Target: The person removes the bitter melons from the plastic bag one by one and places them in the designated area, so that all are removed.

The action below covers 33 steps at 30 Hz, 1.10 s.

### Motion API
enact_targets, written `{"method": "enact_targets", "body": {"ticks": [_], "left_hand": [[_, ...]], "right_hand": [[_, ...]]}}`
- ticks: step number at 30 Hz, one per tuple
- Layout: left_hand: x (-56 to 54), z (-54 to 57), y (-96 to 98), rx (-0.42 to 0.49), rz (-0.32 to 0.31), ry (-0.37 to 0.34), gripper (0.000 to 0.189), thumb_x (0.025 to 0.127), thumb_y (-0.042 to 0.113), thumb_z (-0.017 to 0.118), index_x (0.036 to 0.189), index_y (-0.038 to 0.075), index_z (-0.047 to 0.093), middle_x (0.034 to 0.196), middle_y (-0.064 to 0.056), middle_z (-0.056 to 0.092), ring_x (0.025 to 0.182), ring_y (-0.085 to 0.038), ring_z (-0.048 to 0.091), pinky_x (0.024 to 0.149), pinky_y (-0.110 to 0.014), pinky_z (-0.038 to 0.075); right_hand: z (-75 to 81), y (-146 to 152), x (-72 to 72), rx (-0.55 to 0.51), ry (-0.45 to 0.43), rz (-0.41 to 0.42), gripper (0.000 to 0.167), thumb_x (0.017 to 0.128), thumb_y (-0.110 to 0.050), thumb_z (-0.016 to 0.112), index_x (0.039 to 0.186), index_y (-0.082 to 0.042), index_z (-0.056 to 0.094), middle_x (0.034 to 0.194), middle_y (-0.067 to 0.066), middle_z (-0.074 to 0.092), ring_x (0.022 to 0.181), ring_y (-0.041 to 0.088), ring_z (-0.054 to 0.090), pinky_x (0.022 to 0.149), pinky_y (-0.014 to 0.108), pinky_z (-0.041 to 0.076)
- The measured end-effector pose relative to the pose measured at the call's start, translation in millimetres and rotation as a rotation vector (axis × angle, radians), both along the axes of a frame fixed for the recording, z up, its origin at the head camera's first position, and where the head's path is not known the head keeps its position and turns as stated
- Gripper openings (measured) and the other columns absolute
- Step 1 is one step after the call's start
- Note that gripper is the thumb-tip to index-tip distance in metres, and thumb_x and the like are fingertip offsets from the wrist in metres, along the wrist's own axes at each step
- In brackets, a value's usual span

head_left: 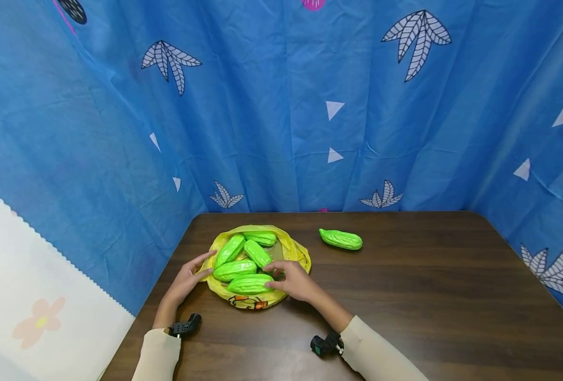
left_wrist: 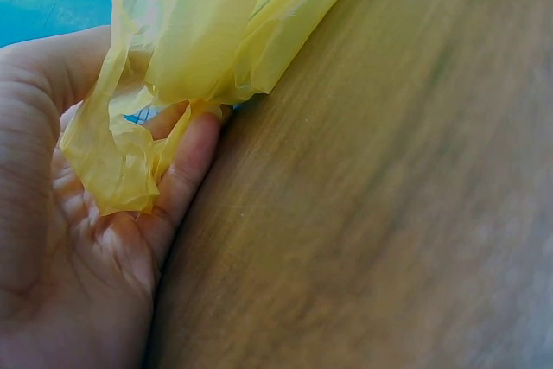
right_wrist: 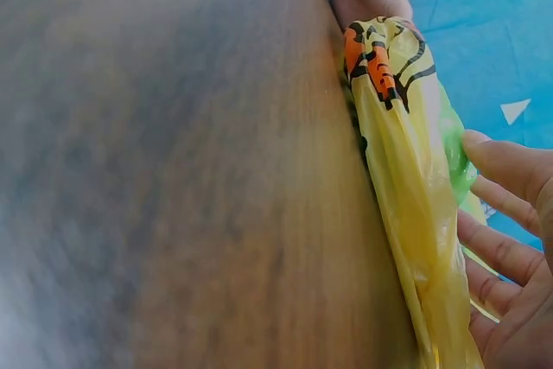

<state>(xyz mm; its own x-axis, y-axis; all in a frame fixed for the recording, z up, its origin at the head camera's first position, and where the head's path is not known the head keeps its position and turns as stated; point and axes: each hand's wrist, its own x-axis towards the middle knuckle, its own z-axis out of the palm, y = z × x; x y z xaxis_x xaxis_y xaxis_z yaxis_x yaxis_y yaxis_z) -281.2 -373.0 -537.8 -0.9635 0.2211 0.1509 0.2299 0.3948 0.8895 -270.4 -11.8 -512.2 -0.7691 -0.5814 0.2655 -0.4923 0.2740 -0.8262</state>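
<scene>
A yellow plastic bag (head_left: 294,248) lies spread on the table with its mouth up, holding several bright green bitter gourds (head_left: 235,270). My left hand (head_left: 186,278) grips the bag's left rim. In the left wrist view, a loose yellow flap (left_wrist: 130,170) hangs between thumb and fingers. Over the bag's right side, my right hand (head_left: 293,280) has thumb and fingers bent around the end of the nearest bitter gourd (head_left: 248,284). The right wrist view shows the thumb touching this gourd (right_wrist: 454,140); the fingertips are partly hidden behind the bag.
One more bitter gourd (head_left: 341,239) lies on the brown wooden table (head_left: 405,296), right of the bag near the back edge. Blue patterned curtains (head_left: 329,132) hang behind and beside the table. A white cloth (head_left: 38,296) is at the left.
</scene>
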Motion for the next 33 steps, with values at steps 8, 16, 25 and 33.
{"method": "enact_targets", "body": {"ticks": [8,16,25,33], "left_hand": [[-0.9,-0.9,1.6,-0.010,0.007,-0.008,0.054,0.101,0.020,0.065,0.151,0.010,0.049,0.158,-0.016,0.041,0.151,-0.042,0.019,0.115,-0.072,0.011],[-0.1,0.0,2.0,-0.017,0.005,-0.011,0.054,0.101,0.021,0.065,0.151,0.010,0.049,0.158,-0.016,0.040,0.151,-0.042,0.019,0.114,-0.073,0.012],[0.2,-0.9,-0.1,-0.030,0.013,-0.013,0.054,0.100,0.022,0.065,0.151,0.011,0.050,0.158,-0.016,0.040,0.151,-0.043,0.020,0.114,-0.073,0.013],[0.6,0.0,0.7,-0.038,0.023,-0.016,0.055,0.101,0.024,0.065,0.151,0.010,0.049,0.158,-0.018,0.040,0.151,-0.044,0.020,0.115,-0.072,0.014]], "right_hand": [[-2.8,3.2,0.2,0.011,-0.008,0.005,0.037,0.090,-0.018,0.079,0.123,-0.004,0.071,0.119,0.007,0.072,0.097,0.020,0.068,0.079,0.026,0.055],[-2.7,4.6,0.8,0.047,-0.012,0.009,0.036,0.088,-0.021,0.081,0.122,-0.011,0.072,0.117,0.002,0.072,0.094,0.019,0.069,0.076,0.026,0.055],[-4.9,3.7,1.5,0.050,0.001,0.009,0.037,0.088,-0.021,0.082,0.123,-0.013,0.072,0.116,0.001,0.073,0.093,0.019,0.069,0.075,0.025,0.055],[-5.7,3.7,0.3,0.060,0.012,0.001,0.037,0.087,-0.020,0.082,0.122,-0.012,0.073,0.115,0.001,0.073,0.093,0.019,0.069,0.077,0.025,0.055]]}}
